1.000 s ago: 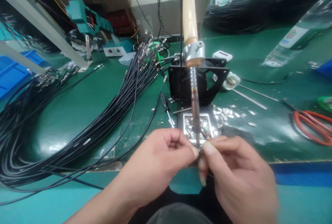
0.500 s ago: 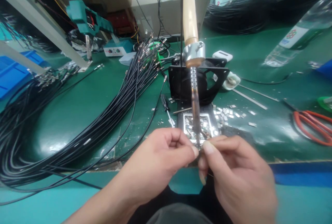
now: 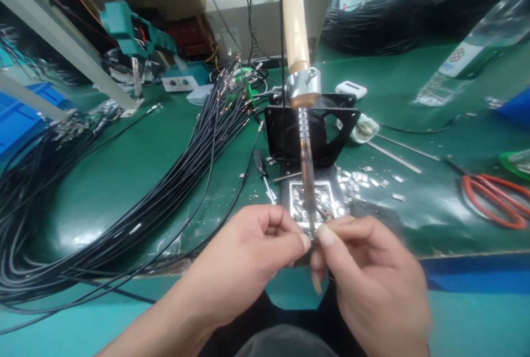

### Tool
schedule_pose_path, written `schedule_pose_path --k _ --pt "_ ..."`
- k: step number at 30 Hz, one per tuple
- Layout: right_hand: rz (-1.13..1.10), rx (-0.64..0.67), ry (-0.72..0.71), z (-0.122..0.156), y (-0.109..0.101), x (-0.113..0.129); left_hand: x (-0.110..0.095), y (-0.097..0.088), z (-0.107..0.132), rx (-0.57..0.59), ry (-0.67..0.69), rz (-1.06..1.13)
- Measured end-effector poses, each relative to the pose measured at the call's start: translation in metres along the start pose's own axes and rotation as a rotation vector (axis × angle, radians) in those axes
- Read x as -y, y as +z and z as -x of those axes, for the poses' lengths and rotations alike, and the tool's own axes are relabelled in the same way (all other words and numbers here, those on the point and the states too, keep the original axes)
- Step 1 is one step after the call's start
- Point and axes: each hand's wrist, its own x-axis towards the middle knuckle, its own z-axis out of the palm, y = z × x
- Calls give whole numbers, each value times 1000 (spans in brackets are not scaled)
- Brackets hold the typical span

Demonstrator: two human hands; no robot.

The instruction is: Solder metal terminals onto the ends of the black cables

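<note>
A soldering iron (image 3: 306,164) with a wooden handle is fixed upright by a metal clamp (image 3: 303,85), its tip pointing down. My left hand (image 3: 256,255) is closed in a pinch just left of the tip. Close on the tip's right, my right hand (image 3: 368,268) pinches with thumb and forefinger. What either hand holds is hidden or too small to make out. Behind my fingertips, a metal-rimmed tray (image 3: 291,200) contains small silvery pieces. A black fan frame (image 3: 271,131) stands behind the tray.
A thick bundle of black cables (image 3: 165,180) curves across the left side. A black-handled screwdriver (image 3: 260,164) lies left of the tray, and loose metal pieces (image 3: 351,180) lie to its right. Farther right are red-handled scissors (image 3: 492,197) and a clear bottle (image 3: 459,64).
The whole view has shifted slightly, so things appear a little farther left. Both hands stay pinched beside the iron's tip, with no other clear change.
</note>
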Motion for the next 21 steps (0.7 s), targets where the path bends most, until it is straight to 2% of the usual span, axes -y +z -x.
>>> schedule_pose_path --k 10,21 --pt "8 35 -30 3 -4 -7 0 0 1 -14 -10 -3" --pt "-11 32 -90 2 -2 -4 3 0 1 38 31 47"
